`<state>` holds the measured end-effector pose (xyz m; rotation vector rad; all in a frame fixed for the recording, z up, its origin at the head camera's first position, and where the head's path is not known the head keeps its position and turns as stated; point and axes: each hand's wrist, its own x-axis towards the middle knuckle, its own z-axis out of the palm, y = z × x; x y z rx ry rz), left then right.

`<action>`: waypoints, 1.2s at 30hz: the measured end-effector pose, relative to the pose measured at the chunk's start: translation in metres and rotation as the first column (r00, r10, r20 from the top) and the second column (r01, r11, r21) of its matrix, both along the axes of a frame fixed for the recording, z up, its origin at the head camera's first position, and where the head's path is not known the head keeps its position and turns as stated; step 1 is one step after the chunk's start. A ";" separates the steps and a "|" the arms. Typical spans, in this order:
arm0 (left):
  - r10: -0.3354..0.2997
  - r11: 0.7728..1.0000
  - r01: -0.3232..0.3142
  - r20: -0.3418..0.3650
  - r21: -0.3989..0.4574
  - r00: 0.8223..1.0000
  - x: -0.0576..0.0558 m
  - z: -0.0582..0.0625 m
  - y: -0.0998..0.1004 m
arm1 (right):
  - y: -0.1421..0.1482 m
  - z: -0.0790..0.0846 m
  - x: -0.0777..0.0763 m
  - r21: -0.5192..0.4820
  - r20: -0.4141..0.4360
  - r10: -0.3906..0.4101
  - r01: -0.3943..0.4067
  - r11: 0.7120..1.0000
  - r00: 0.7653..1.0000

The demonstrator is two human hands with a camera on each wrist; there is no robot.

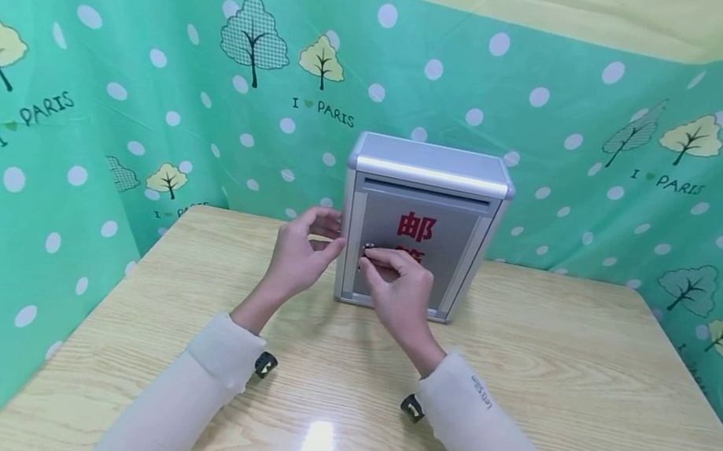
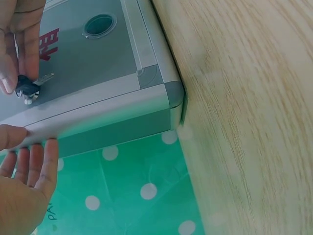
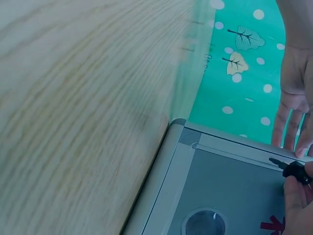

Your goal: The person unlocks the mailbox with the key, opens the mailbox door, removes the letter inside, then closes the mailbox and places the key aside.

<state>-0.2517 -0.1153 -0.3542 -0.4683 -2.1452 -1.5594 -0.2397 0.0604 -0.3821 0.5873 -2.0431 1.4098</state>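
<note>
A grey metal mailbox [image 1: 433, 162] with red characters on its front stands upright on the table. My left hand [image 1: 299, 255] touches its left edge. In the left wrist view the thumb rests on the front frame [image 2: 98, 105], the other fingers along the side. My right hand [image 1: 404, 292] pinches a black-headed key [image 3: 296, 171] at the lock on the front's left part. A metal key blade [image 2: 46, 78] sticks out beside the black head in the left wrist view. How far any key sits in the lock is hidden by the fingers.
A wood-grain table [image 1: 538, 415] carries the mailbox. A green polka-dot cloth [image 1: 162, 88] with trees hangs behind and beside it. The mailbox has a slot [image 1: 427, 194] near its top and a round window [image 3: 204, 224] low on its front.
</note>
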 end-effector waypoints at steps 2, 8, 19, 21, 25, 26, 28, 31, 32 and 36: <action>-0.002 1.000 0.002 -0.002 0.004 1.000 0.007 0.007 0.001 | 0.000 0.000 0.000 -0.003 0.002 0.003 -0.003 1.000 1.000; -0.005 1.000 0.005 -0.002 0.002 1.000 0.014 0.013 0.002 | 0.001 -0.002 0.001 -0.011 -0.004 0.008 -0.008 1.000 1.000; -0.012 1.000 0.012 -0.001 0.005 1.000 0.013 0.012 0.003 | 0.004 -0.006 0.003 -0.004 -0.058 0.025 -0.025 1.000 0.998; -0.011 1.000 0.011 -0.008 0.003 1.000 0.013 0.012 0.003 | 0.005 -0.007 0.003 0.009 -0.079 0.031 -0.030 1.000 0.996; -0.010 1.000 0.010 -0.027 -0.006 1.000 0.015 0.012 0.002 | 0.007 -0.009 0.003 0.030 -0.132 0.037 -0.033 0.999 0.991; -0.009 1.000 0.009 -0.031 -0.010 0.999 0.014 0.012 0.002 | 0.007 -0.009 0.003 0.035 -0.145 0.037 -0.032 0.999 0.989; -0.007 1.000 0.006 -0.034 -0.015 0.999 0.014 0.012 0.002 | 0.008 -0.009 0.004 0.043 -0.167 0.043 -0.036 0.998 0.985; -0.005 1.000 0.004 -0.032 -0.020 0.999 0.014 0.012 0.002 | 0.010 -0.009 0.006 0.068 -0.197 0.049 -0.036 0.997 0.979; -0.005 1.000 0.004 -0.031 -0.020 1.000 0.014 0.013 0.002 | 0.011 -0.009 0.006 0.080 -0.206 0.049 -0.033 0.996 0.977; -0.008 1.000 0.008 -0.028 -0.012 1.000 0.011 0.009 0.000 | 0.015 -0.010 0.007 0.121 -0.231 0.063 -0.035 0.992 0.971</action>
